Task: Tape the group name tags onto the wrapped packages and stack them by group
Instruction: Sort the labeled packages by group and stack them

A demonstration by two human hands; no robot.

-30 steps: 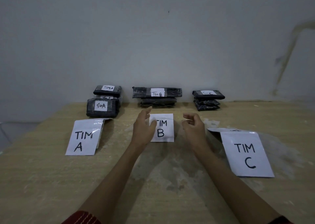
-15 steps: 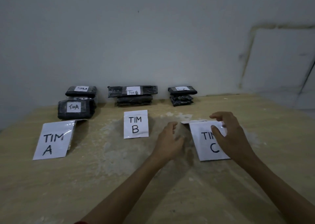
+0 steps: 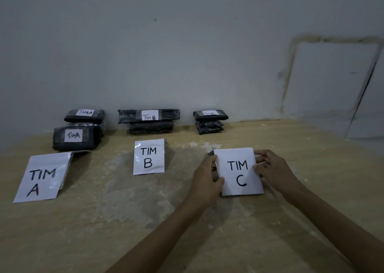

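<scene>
Fingers (image 3: 213, 160) of the left hand (image 3: 204, 181) curl round the left edge of the TIM C sheet (image 3: 239, 175), thumb on its lower corner. The right hand (image 3: 276, 169) pinches the right edge between thumb and fingertips. A second ago both hands hovered either side of the TIM B sheet (image 3: 148, 157). Half a second ago they were reaching for the C sheet, which lay askew with its far edge turned up. Now it sits squared between the two hands, in front of its own pile. Whether it is lifted or pressed flat on the table (image 3: 124, 220) cannot be told. A darker layer shows behind its left edge, perhaps a folded flap. This suggests the tagging is done and the person is only tidying the big group signs, with C the last in the row.

Around it, from the left, the TIM A sheet (image 3: 42, 178) lies near the table's edge with its right side curled up, and may want the same straightening. Behind it stands the TIM A pile (image 3: 84, 117), with a front package (image 3: 75, 137) set before it rather than on it, so that group is arguably not fully stacked. The TIM B stack (image 3: 148, 120) and the TIM C stack (image 3: 209, 121) sit by the wall (image 3: 187, 54), each with a tag on top. Nothing lies between the hands and the sheet they hold.
</scene>
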